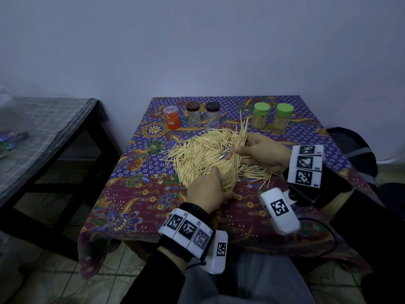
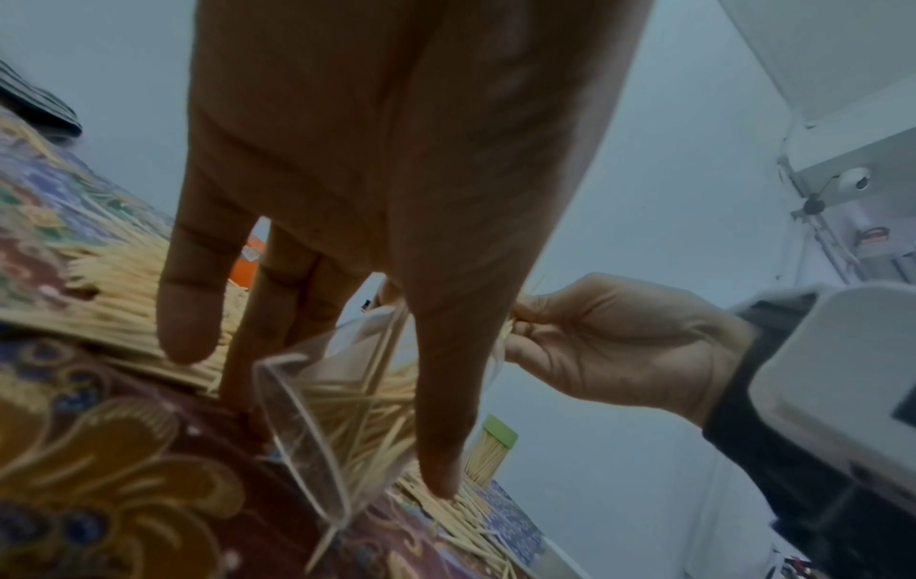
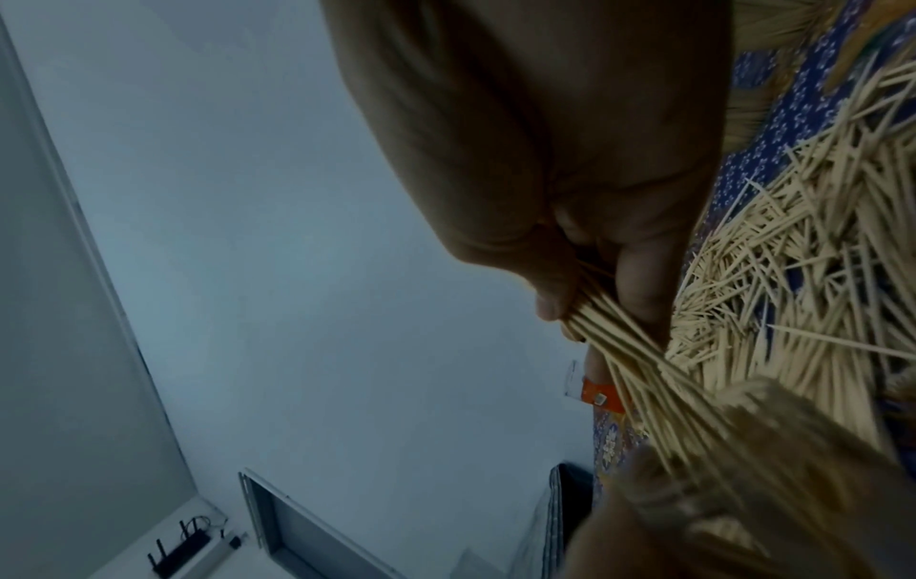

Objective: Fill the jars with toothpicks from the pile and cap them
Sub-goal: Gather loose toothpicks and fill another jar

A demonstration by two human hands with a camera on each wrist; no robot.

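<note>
1. Table [image 1: 140, 218]: covered with a floral batik cloth; it carries all task items.
2. Toothpick pile [image 1: 197, 154]: spread loosely across the middle of the cloth, between the two hands and the jar row.
3. Right hand [image 1: 263, 153]: fingers curled round a bundle of toothpicks [image 1: 240, 139], held above the pile's right side, tips pointing up and away.
4. Left hand [image 1: 208, 191]: at the pile's near edge, fingers wrapped round a clear open jar [image 2: 322, 423]. The jar is tilted, its mouth toward the pile, with toothpicks already inside.
5. Green-capped jars [image 1: 262, 116]: two, upright, capped and packed with toothpicks, at the far right of the row.
6. Dark-capped jars [image 1: 193, 116]: two, upright, at the far centre; contents unclear.
7. Orange jar [image 1: 171, 118]: upright, leftmost in the row, with a clear top.
</note>
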